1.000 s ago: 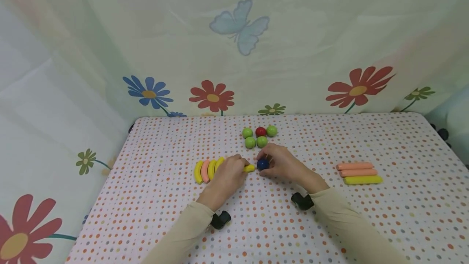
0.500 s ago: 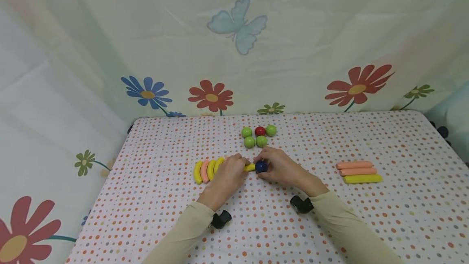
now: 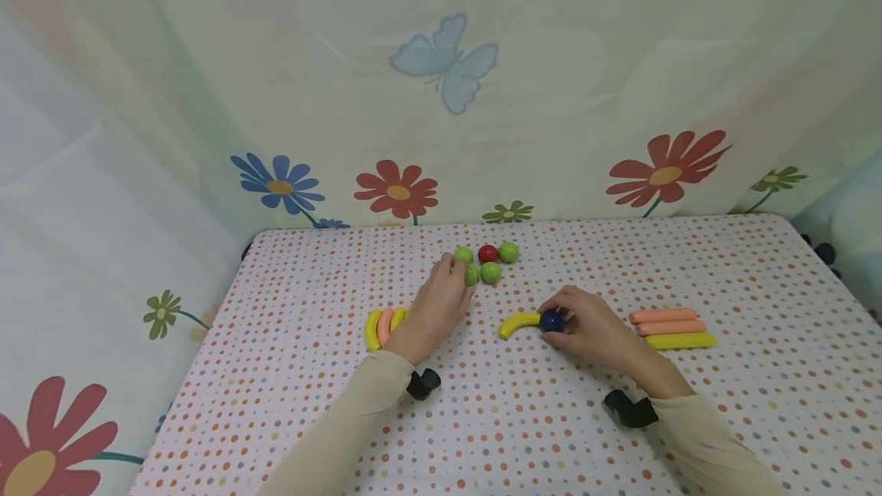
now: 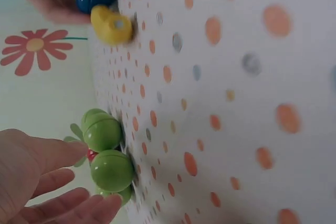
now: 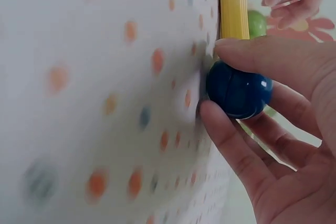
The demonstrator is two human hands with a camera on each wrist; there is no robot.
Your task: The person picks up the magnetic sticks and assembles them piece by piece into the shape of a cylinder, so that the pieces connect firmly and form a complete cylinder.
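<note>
My right hand [image 3: 596, 331] pinches a glossy dark blue ball [image 3: 551, 321] between thumb and fingers, just above or on the table. Against the ball's left side sits a curved yellow stick [image 3: 515, 323]; whether the two are joined cannot be told. The right wrist view shows the thumb over one side of the blue ball [image 5: 239, 90]. Reaching up, my left hand [image 3: 439, 301] is beside the lower left green ball [image 3: 472, 274]. In the left wrist view its thumb and fingers are spread around the green balls [image 4: 112, 170], holding none.
One red ball [image 3: 488, 254] lies among the green balls at the back. Curved yellow sticks and a pink one [image 3: 386, 325] lie in a row at left, partly behind the left hand. Straight pink sticks [image 3: 667, 327] and a yellow one [image 3: 681, 341] lie at right.
The blue ball meets the yellow stick's end, and the right hand has moved right with both. My left hand has let go of the stick and moved up to the green balls.
</note>
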